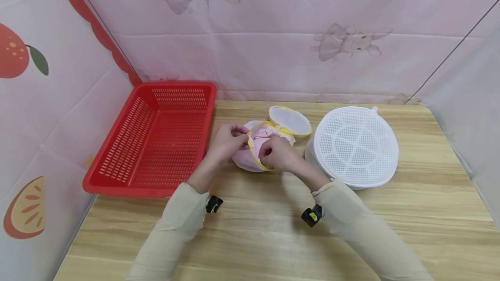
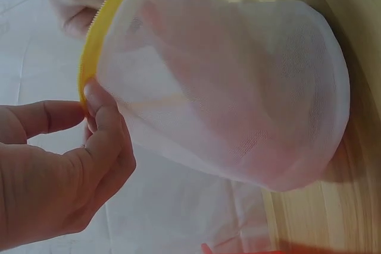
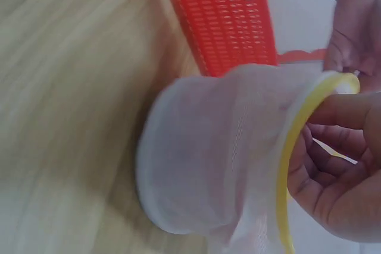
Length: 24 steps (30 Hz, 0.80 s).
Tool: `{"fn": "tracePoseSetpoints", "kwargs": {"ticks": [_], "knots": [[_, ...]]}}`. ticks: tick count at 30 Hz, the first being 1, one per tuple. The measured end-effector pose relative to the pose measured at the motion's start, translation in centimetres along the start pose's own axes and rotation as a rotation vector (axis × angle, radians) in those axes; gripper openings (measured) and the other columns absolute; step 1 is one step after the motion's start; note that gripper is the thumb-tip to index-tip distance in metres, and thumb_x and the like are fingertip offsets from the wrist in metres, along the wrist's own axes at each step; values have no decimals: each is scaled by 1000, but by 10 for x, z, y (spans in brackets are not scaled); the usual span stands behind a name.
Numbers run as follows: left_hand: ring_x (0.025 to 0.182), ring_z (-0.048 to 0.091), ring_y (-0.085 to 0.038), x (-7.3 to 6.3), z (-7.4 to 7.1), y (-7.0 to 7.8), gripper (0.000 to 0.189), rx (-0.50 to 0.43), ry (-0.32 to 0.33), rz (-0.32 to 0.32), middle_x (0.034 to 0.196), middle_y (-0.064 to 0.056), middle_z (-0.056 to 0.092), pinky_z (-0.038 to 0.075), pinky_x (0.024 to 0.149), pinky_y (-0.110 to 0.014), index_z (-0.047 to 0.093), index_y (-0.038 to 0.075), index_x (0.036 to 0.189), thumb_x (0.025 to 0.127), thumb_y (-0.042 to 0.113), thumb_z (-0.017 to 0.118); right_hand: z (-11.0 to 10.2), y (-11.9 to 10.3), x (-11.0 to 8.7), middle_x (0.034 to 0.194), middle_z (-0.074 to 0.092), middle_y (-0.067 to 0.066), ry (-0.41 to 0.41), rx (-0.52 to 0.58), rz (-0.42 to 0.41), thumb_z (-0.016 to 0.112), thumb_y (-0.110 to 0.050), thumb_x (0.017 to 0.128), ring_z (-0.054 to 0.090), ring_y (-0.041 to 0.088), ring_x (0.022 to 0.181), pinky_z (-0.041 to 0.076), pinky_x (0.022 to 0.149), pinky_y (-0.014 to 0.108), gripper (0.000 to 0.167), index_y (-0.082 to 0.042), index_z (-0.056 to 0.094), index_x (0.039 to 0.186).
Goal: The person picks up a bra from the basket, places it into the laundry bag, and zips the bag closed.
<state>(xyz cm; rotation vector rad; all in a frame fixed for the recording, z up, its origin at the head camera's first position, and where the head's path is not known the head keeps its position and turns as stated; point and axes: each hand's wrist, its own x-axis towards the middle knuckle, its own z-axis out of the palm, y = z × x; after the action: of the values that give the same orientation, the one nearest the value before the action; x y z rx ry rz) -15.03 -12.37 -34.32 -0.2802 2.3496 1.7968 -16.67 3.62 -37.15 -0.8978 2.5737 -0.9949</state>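
A white mesh laundry bag (image 1: 248, 159) with a yellow zipper edge stands on the table, its round lid (image 1: 290, 120) folded back. Pink cloth (image 1: 259, 141) lies inside, and its colour shows through the mesh in the left wrist view. My left hand (image 1: 228, 142) pinches the yellow zipper edge (image 2: 89, 66) between thumb and fingers. At the opening, my right hand (image 1: 279, 154) has its fingers bent over the inside of the bag. The right wrist view shows these fingers (image 3: 324, 162) close against the rim; whether they grip anything is hidden.
To the left sits a red plastic basket (image 1: 208, 112) with slotted walls. A round white mesh container (image 1: 356, 146) with a lid stands close to my right forearm. Printed fabric walls (image 1: 273, 64) border the wooden table (image 1: 250, 237) at the back and sides.
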Motion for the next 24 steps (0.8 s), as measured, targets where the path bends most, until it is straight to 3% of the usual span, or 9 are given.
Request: {"fn": "tracePoseSetpoints", "kwargs": {"ticks": [5,12,20,24], "knots": [[65,54,-11,2,-4,-3,16,5,15,-11,83,-11,54,52,61,-22,55,-10,97,82,-9,48,-4,3,1,59,55,-5,-52,20,37,62,3,70,49,12,65,40,59,23,10,-6,65,66],[66,54,-13,1,-8,-5,14,87,-25,-25,82,-11,52,51,60,-22,55,-8,96,83,-8,49,-20,7,4,67,60,2,-9,84,102,62,4,73,52,14,64,43,58,23,6,-1,65,75],[65,54,-14,-1,-7,-9,13,160,-74,-63,78,-10,52,52,61,-24,56,-6,95,82,-4,55,-2,20,7,67,57,0,-148,83,154,64,1,73,50,12,66,42,57,20,5,-3,64,75],[64,55,-13,-2,-6,-10,12,188,-72,-69,78,-9,53,52,61,-23,58,-4,94,82,-2,56,-6,21,10,67,58,2,-76,98,151,63,1,74,51,14,65,42,56,22,4,0,64,78]]}}
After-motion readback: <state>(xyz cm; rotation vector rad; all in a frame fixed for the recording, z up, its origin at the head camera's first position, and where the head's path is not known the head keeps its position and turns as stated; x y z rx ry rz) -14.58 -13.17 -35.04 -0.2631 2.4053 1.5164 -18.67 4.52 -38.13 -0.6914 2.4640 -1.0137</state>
